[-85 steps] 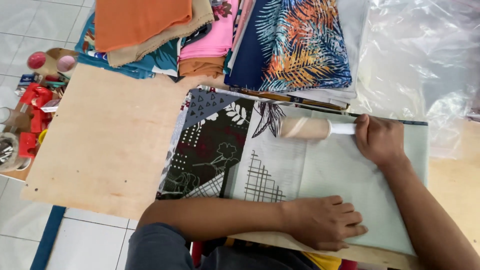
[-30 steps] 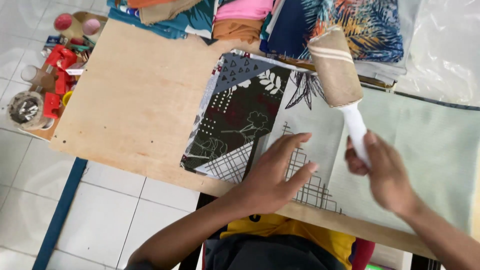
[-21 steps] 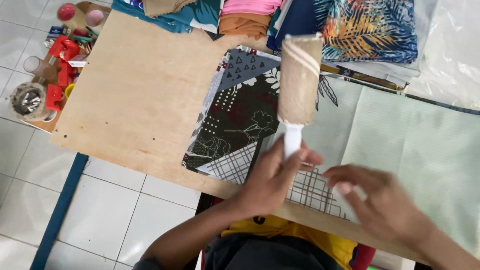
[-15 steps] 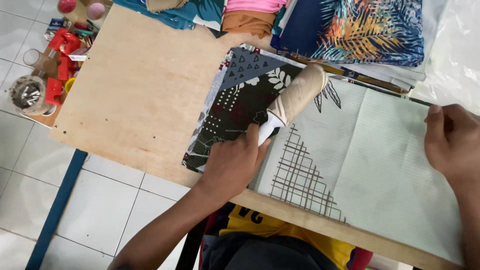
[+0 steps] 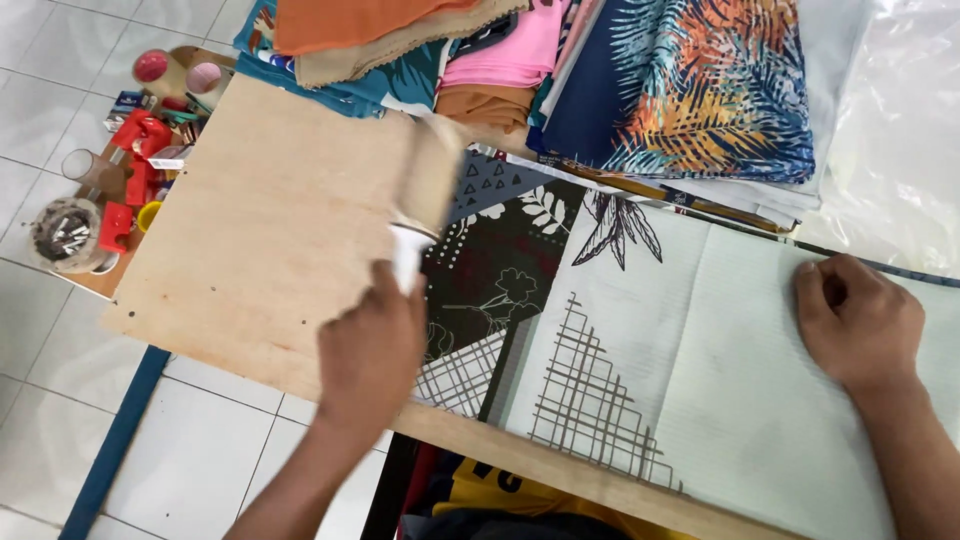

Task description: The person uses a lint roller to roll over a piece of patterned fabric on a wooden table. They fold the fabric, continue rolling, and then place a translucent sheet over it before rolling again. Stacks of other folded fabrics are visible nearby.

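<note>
Since the earlier frame, our left hand (image 5: 372,345) has carried the lint roller (image 5: 420,200) leftward, off the patterned fabric (image 5: 620,340) and over the bare plywood worktop (image 5: 270,220). We judge the step to be a rolling pass over the cloth; the next move calls for bringing the roller back onto it. Our left hand is closed round the white handle; the tan drum is blurred. Our right hand (image 5: 858,320), fingers curled, presses the pale cloth flat.
</note>
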